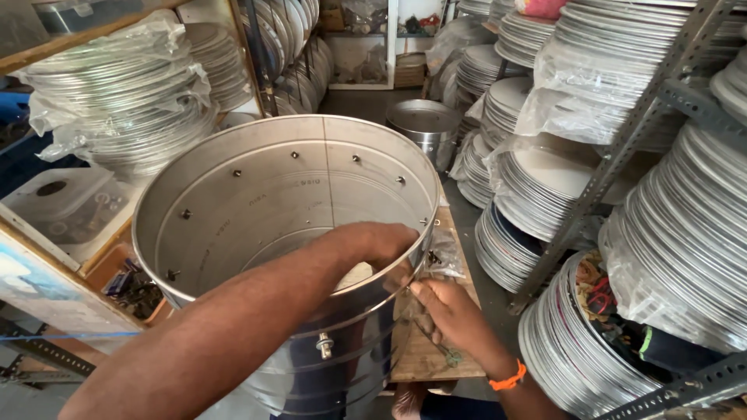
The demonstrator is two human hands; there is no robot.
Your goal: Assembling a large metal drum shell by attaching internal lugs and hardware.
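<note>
Large open steel drum is sitting centre-left on a wooden board, plastic-wrapped plate stacks behind at left. Left hand is reaching over the drum's near rim, fingers curled inside it; grip unclear. Right hand is pinching a small fastener outside the rim, more plate stacks racked at right.

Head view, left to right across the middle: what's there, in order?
Bagged stack of metal discs → large steel drum → left hand reaching over the drum's rim → right hand outside the drum wall → metal plate stacks on the angle-iron rack.
</note>
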